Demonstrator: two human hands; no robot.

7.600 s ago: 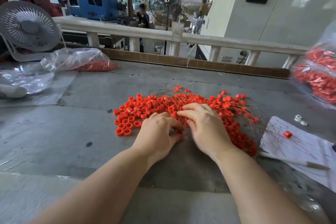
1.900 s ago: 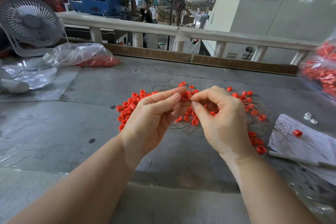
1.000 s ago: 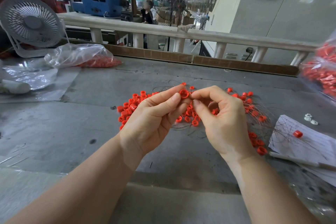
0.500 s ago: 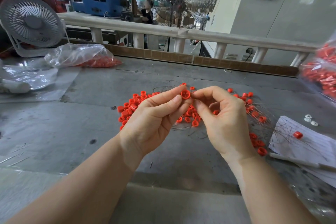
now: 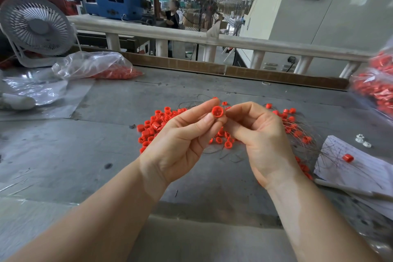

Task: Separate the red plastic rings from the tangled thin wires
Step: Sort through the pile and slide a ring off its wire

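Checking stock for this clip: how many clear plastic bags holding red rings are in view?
2: one bag lies far left on the table, another bag sits at the right edge, partly cut off. More may lie out of frame.

Red ring above tangled wires

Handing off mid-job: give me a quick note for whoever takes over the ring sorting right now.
Left hand: pinches one red ring, raised above the table.
Right hand: fingertips curled at the same ring; whether they pinch a wire there is too fine to tell.
Ring pile lies behind the hands, with wires tangled through its right side.
One stray ring sits on the paper.
Left: most rings are still in the pile.
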